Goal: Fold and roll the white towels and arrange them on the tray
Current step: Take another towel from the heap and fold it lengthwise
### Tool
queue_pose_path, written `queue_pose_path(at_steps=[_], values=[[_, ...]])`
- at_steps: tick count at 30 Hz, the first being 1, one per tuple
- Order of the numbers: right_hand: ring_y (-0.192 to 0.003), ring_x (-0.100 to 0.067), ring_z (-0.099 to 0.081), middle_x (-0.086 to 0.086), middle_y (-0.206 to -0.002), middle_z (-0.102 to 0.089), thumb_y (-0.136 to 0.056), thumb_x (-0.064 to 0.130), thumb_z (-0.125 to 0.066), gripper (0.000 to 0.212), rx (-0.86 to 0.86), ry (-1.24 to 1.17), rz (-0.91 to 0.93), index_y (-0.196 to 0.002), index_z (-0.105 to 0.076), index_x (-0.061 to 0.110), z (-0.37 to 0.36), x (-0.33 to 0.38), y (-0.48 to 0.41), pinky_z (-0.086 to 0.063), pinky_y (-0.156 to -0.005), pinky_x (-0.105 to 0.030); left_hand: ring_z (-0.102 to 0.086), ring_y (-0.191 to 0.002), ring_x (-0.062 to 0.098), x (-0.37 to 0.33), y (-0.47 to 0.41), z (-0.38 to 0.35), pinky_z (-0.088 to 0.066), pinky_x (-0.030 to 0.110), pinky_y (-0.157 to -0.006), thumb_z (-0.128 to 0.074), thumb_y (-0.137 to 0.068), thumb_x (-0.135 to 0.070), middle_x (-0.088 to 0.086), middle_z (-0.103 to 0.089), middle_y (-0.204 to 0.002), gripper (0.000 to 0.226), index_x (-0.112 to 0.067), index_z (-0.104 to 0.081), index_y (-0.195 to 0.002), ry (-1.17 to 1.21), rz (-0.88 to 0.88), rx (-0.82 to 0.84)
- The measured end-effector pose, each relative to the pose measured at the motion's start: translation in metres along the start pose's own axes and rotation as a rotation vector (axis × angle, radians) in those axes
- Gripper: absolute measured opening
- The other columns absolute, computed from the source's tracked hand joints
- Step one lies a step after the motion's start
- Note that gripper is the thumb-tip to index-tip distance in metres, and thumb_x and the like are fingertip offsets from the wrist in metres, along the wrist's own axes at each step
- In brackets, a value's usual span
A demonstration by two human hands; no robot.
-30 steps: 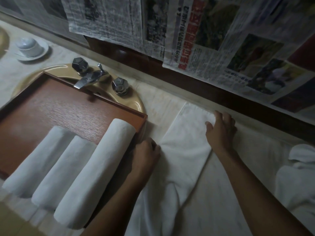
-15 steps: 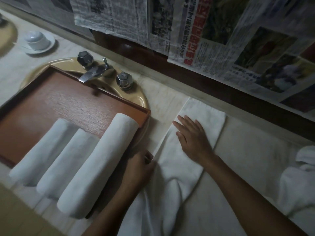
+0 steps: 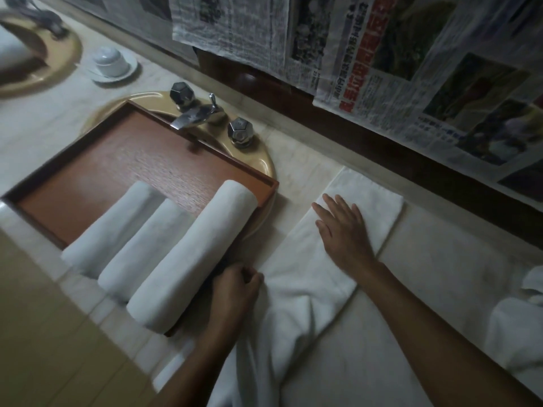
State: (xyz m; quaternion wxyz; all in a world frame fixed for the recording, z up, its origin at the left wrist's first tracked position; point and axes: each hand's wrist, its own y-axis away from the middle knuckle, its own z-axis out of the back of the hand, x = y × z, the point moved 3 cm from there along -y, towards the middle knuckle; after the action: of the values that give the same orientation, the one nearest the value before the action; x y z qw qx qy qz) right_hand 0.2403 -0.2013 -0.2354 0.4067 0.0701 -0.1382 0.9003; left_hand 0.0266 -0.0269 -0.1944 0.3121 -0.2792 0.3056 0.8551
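A brown wooden tray lies over a sink basin and carries three rolled white towels side by side, their near ends sticking out past the tray's front edge. To its right a white towel, folded into a long strip, lies flat on the counter and hangs over the front edge. My right hand rests flat on the strip's far half, fingers spread. My left hand pinches the strip's left edge beside the tray corner.
A chrome tap with two knobs stands behind the tray on the yellow basin. A lidded white cup on a saucer sits at the far left. More white towels lie at the right edge. Newspaper sheets cover the wall.
My right hand has slid from the towel's far right corner leftward onto the middle of the strip, where it lies flat. My left hand has closed on the towel's left edge.
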Motion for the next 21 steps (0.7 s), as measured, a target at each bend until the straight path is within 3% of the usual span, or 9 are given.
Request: queue_pose_path(at_steps=[3, 6, 7, 10, 12, 14, 16, 19, 21], values=[[-0.146, -0.027, -0.041, -0.007, -0.151, -0.050, -0.102, 0.028, -0.055, 0.037, -0.054, -0.091, 0.087, -0.138, -0.062, 0.024, 0.005, 0.027, 0.017, -0.028, -0.119, -0.052, -0.060, -0.066, 0.000, -0.001, 0.000, 0.002, -0.040, 0.024, -0.060, -0.076, -0.087, -0.025, -0.006, -0.065, -0.069, 0.019, -0.018, -0.066, -0.073, -0.004, 0.005, 0.006], [-0.140, -0.020, -0.048, 0.000, -0.143, -0.058, -0.102, 0.031, -0.048, 0.031, 0.019, -0.180, 0.187, -0.125, -0.069, 0.028, -0.003, 0.044, 0.040, -0.031, -0.117, -0.051, -0.064, -0.071, 0.008, -0.006, 0.004, 0.004, -0.042, 0.023, -0.059, -0.076, -0.089, -0.026, -0.006, -0.066, -0.075, 0.015, -0.018, -0.067, -0.080, 0.029, 0.028, 0.041], [-0.140, -0.019, -0.047, 0.001, -0.144, -0.057, -0.103, 0.031, -0.046, 0.032, 0.034, -0.196, 0.170, -0.125, -0.069, 0.028, -0.004, 0.042, 0.044, -0.032, -0.117, -0.051, -0.065, -0.073, 0.012, -0.005, 0.007, 0.003, -0.044, 0.024, -0.060, -0.076, -0.090, -0.027, -0.004, -0.068, -0.079, 0.015, -0.016, -0.068, -0.086, 0.132, 0.101, 0.117], [-0.141, -0.018, -0.046, 0.000, -0.145, -0.056, -0.105, 0.029, -0.045, 0.031, 0.037, -0.181, 0.161, -0.125, -0.067, 0.026, -0.005, 0.036, 0.040, -0.033, -0.116, -0.051, -0.071, -0.078, 0.017, 0.001, 0.028, -0.001, -0.054, 0.028, -0.068, -0.076, -0.093, -0.028, 0.006, -0.074, -0.091, 0.020, -0.011, -0.072, -0.102, 0.530, 0.412, 0.570], [-0.141, -0.018, -0.046, 0.000, -0.144, -0.056, -0.105, 0.027, -0.046, 0.029, 0.026, -0.174, 0.170, -0.126, -0.067, 0.026, -0.003, 0.036, 0.038, -0.033, -0.115, -0.050, -0.072, -0.078, 0.020, 0.011, 0.047, 0.003, -0.056, 0.032, -0.074, -0.075, -0.093, -0.024, 0.011, -0.075, -0.090, 0.021, -0.005, -0.075, -0.102, 0.492, 0.391, 0.690], [-0.141, -0.019, -0.047, 0.000, -0.143, -0.057, -0.104, 0.027, -0.047, 0.029, 0.012, -0.171, 0.175, -0.125, -0.067, 0.026, -0.003, 0.036, 0.037, -0.034, -0.114, -0.050, -0.072, -0.077, 0.024, 0.017, 0.063, 0.006, -0.056, 0.036, -0.076, -0.071, -0.096, -0.019, 0.012, -0.077, -0.090, 0.015, -0.006, -0.078, -0.092, 0.552, 0.375, 0.615], [-0.141, -0.019, -0.047, -0.001, -0.144, -0.057, -0.105, 0.026, -0.048, 0.029, 0.010, -0.161, 0.177, -0.126, -0.068, 0.025, -0.004, 0.036, 0.037, -0.034, -0.115, -0.051, -0.074, -0.074, 0.018, 0.017, 0.073, 0.015, -0.057, 0.031, -0.071, -0.070, -0.097, -0.020, -0.002, -0.078, -0.080, 0.020, -0.015, -0.078, -0.080, 0.610, 0.378, 0.425], [-0.141, -0.018, -0.046, -0.001, -0.144, -0.058, -0.104, 0.027, -0.049, 0.030, 0.001, -0.162, 0.178, -0.127, -0.069, 0.026, -0.005, 0.035, 0.038, -0.033, -0.116, -0.049, -0.066, -0.070, 0.022, 0.032, 0.063, 0.029, -0.050, 0.039, -0.063, -0.071, -0.096, -0.035, 0.000, -0.068, -0.072, 0.028, -0.015, -0.067, -0.077, 0.171, 0.111, 0.058], [-0.141, -0.018, -0.046, -0.001, -0.144, -0.059, -0.104, 0.027, -0.049, 0.030, 0.001, -0.175, 0.179, -0.127, -0.069, 0.026, -0.004, 0.035, 0.039, -0.032, -0.116, -0.049, -0.061, -0.073, 0.022, 0.039, 0.057, 0.032, -0.043, 0.039, -0.065, -0.069, -0.095, -0.038, 0.000, -0.064, -0.073, 0.032, -0.013, -0.063, -0.076, 0.008, 0.070, -0.018]])
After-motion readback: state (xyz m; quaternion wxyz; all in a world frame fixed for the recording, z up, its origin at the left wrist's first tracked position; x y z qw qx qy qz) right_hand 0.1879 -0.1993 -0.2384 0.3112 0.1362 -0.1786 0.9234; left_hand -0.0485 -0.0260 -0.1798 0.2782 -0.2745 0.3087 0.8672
